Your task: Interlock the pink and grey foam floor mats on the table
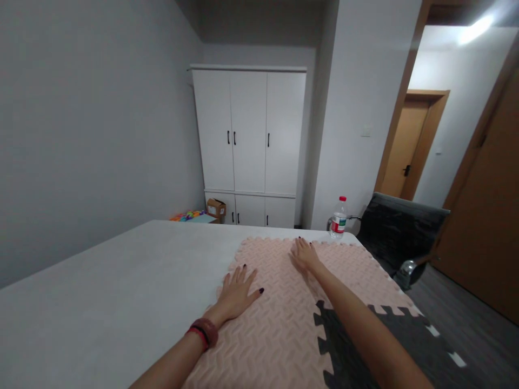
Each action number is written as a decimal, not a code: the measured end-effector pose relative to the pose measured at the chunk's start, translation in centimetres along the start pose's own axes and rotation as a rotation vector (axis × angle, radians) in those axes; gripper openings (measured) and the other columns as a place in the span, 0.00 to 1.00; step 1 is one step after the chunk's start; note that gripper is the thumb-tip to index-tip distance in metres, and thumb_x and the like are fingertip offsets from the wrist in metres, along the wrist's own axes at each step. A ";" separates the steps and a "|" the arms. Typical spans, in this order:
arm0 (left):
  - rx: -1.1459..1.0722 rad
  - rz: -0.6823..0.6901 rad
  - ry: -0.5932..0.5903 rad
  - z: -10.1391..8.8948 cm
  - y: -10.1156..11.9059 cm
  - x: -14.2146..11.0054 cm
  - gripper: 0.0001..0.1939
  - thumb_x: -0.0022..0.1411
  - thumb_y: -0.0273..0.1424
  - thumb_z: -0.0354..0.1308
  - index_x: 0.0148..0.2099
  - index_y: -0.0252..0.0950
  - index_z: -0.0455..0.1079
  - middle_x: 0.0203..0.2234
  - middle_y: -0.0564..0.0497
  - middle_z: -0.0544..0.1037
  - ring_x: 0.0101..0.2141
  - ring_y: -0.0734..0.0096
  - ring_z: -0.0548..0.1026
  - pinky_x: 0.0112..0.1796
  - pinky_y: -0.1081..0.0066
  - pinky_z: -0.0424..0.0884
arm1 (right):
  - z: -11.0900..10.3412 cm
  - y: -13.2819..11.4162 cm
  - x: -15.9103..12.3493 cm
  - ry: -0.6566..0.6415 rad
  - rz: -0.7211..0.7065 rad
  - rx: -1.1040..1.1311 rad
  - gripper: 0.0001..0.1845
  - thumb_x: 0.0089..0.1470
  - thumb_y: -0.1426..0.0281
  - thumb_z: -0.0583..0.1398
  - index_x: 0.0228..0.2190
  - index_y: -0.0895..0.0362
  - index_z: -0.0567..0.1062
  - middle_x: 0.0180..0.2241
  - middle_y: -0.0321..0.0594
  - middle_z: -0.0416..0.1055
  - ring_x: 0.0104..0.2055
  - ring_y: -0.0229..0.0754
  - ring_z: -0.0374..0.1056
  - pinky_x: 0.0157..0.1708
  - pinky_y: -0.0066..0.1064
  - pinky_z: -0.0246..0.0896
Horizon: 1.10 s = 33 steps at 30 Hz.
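Observation:
Pink foam mat tiles [279,324] with a woven texture and jigsaw edges lie on the white table. My left hand [235,294] rests flat near their left edge, fingers spread, a red-brown band on its wrist. Farther off, my right hand [304,254] reaches onto the pink foam close to its far edge, with the fingers stretched out. Under my right forearm, a dark grey foam tile [348,346] with jigsaw teeth borders the pink ones. Part of that dark tile is hidden by the arm.
A water bottle [339,219] with a red cap stands at the table's far right corner. Beside it is a black chair [399,232]. The white table top [121,308] stretches to the left. Behind are a white cabinet [249,129] and a cardboard box [216,208].

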<state>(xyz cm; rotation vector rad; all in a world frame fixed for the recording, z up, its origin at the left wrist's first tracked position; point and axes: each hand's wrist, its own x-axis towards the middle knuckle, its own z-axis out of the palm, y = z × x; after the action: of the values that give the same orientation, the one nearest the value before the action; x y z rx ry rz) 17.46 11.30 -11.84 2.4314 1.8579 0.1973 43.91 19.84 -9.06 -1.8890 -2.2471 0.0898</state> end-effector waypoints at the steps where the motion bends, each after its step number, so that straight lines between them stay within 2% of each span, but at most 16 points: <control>1: 0.002 0.002 -0.002 0.1 -0.1 0.1 0.40 0.55 0.60 0.31 0.64 0.45 0.43 0.64 0.42 0.44 0.62 0.47 0.39 0.56 0.44 0.39 | 0.7 0.6 0.5 -0.006 0.030 0.000 0.35 0.58 0.57 0.35 0.60 0.65 0.45 0.63 0.52 0.39 0.65 0.47 0.32 0.58 0.46 0.26; 4: 0.005 0.000 -0.005 0.3 -0.2 0.4 0.40 0.54 0.60 0.32 0.64 0.47 0.42 0.64 0.43 0.43 0.62 0.47 0.39 0.56 0.44 0.38 | 2.8 2.1 1.4 -0.039 0.077 0.006 0.38 0.57 0.53 0.35 0.60 0.65 0.46 0.63 0.51 0.40 0.64 0.47 0.34 0.58 0.47 0.27; 7: 0.005 -0.008 -0.010 0.4 -0.1 0.4 0.41 0.54 0.60 0.32 0.64 0.46 0.42 0.64 0.41 0.42 0.62 0.46 0.37 0.56 0.44 0.36 | 3.8 2.9 2.0 -0.070 0.080 0.011 0.39 0.56 0.50 0.37 0.60 0.62 0.47 0.63 0.49 0.41 0.64 0.46 0.35 0.59 0.46 0.27; 12: 0.001 0.000 -0.043 0.3 -0.2 0.4 0.38 0.57 0.57 0.32 0.65 0.46 0.40 0.64 0.42 0.41 0.62 0.49 0.36 0.57 0.45 0.36 | 3.8 3.4 2.1 -0.048 0.075 0.004 0.37 0.56 0.51 0.35 0.60 0.59 0.47 0.63 0.47 0.41 0.64 0.45 0.35 0.58 0.46 0.26; 15: -0.010 0.001 -0.067 0.2 -0.4 0.5 0.39 0.56 0.58 0.32 0.65 0.46 0.39 0.64 0.42 0.40 0.62 0.47 0.35 0.56 0.44 0.37 | 3.2 3.1 1.6 -0.039 0.066 -0.010 0.36 0.57 0.52 0.35 0.60 0.58 0.48 0.63 0.47 0.41 0.64 0.45 0.36 0.58 0.48 0.26; 17: -0.019 0.007 -0.080 0.0 -0.4 0.4 0.41 0.54 0.60 0.32 0.65 0.46 0.38 0.64 0.42 0.40 0.62 0.47 0.35 0.56 0.43 0.37 | 2.4 2.1 1.1 -0.033 0.067 -0.025 0.35 0.57 0.54 0.36 0.60 0.59 0.49 0.63 0.49 0.41 0.64 0.47 0.36 0.58 0.51 0.25; 20: -0.022 0.016 -0.084 -0.5 -0.2 -0.1 0.42 0.53 0.61 0.33 0.65 0.46 0.38 0.64 0.41 0.41 0.62 0.47 0.37 0.56 0.44 0.38 | 1.1 -1.2 -0.8 -0.006 0.034 -0.041 0.34 0.58 0.57 0.36 0.60 0.63 0.49 0.63 0.53 0.38 0.64 0.51 0.33 0.57 0.55 0.20; 23: -0.015 0.030 -0.079 -0.8 -0.2 -0.7 0.42 0.53 0.61 0.32 0.65 0.45 0.38 0.64 0.42 0.41 0.62 0.48 0.37 0.56 0.44 0.39 | 1.0 -5.6 -4.5 0.000 -0.076 -0.032 0.35 0.58 0.56 0.36 0.60 0.63 0.49 0.64 0.50 0.37 0.65 0.49 0.34 0.59 0.51 0.24; 26: -0.004 0.053 -0.073 -0.9 -0.4 -1.1 0.42 0.54 0.60 0.31 0.65 0.44 0.38 0.64 0.42 0.41 0.62 0.49 0.37 0.56 0.45 0.40 | 2.3 -8.7 -8.9 0.003 -0.178 0.009 0.36 0.57 0.53 0.34 0.61 0.59 0.48 0.64 0.45 0.36 0.65 0.46 0.33 0.60 0.48 0.26; 29: 0.020 0.054 -0.064 -1.1 -0.2 -1.2 0.40 0.55 0.59 0.31 0.65 0.45 0.39 0.64 0.43 0.43 0.62 0.50 0.38 0.56 0.45 0.41 | 3.1 -9.7 -11.6 -0.015 -0.182 0.085 0.36 0.57 0.53 0.32 0.61 0.57 0.46 0.64 0.45 0.37 0.65 0.47 0.31 0.59 0.51 0.25; 31: 0.053 0.022 -0.052 -1.5 0.5 -1.5 0.39 0.56 0.58 0.33 0.65 0.45 0.41 0.64 0.42 0.45 0.62 0.50 0.42 0.56 0.45 0.43 | 2.7 -10.0 -12.4 -0.028 -0.157 0.104 0.35 0.57 0.54 0.33 0.61 0.57 0.46 0.64 0.46 0.38 0.65 0.48 0.32 0.59 0.52 0.26; 33: 0.108 -0.058 -0.001 -1.8 1.9 -2.2 0.40 0.56 0.57 0.36 0.65 0.41 0.43 0.63 0.38 0.46 0.62 0.47 0.43 0.55 0.44 0.42 | 1.6 -10.3 -12.9 -0.026 -0.137 0.108 0.34 0.58 0.54 0.34 0.61 0.57 0.48 0.63 0.47 0.40 0.65 0.48 0.35 0.59 0.53 0.27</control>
<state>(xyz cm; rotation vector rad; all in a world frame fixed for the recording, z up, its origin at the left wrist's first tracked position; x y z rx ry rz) 18.41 8.66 -9.90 2.4403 1.9856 0.0952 35.68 5.44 -10.26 -1.6851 -2.3312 0.2112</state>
